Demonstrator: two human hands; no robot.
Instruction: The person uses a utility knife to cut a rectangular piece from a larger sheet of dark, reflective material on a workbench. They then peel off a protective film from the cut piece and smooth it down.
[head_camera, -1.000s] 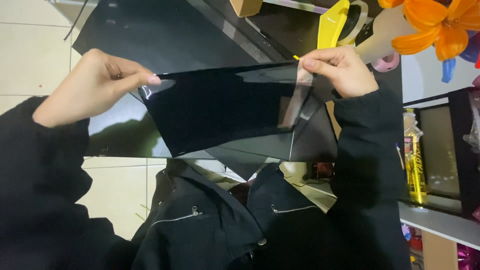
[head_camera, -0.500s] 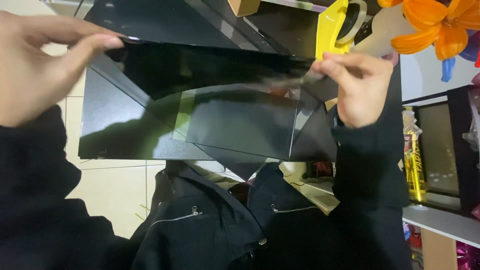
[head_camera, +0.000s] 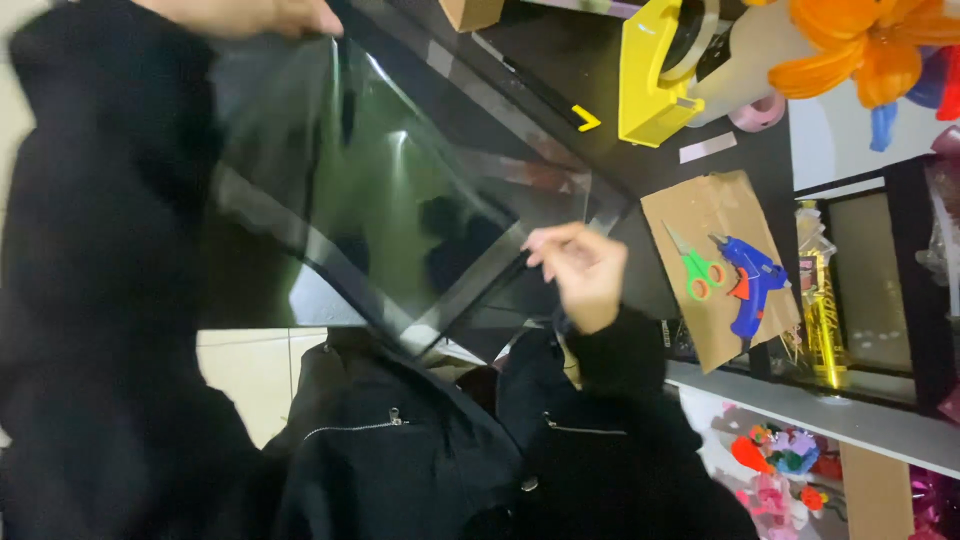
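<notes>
**Film stretched wide, hands farther apart**

Lifted to the upper left edge, the left hand pinches the glossy, dark translucent plastic sheet. At frame centre, the right hand pinches its lower corner; the sheet now slants between them.

Indoor light is moderate and even, falling from above. The dark film catches a soft greenish glare with one small bright spot, and dim reflections show in it. The black sleeves lose nearly all detail. The left hand at the top edge is cut off; the right hand is slightly soft.
</notes>
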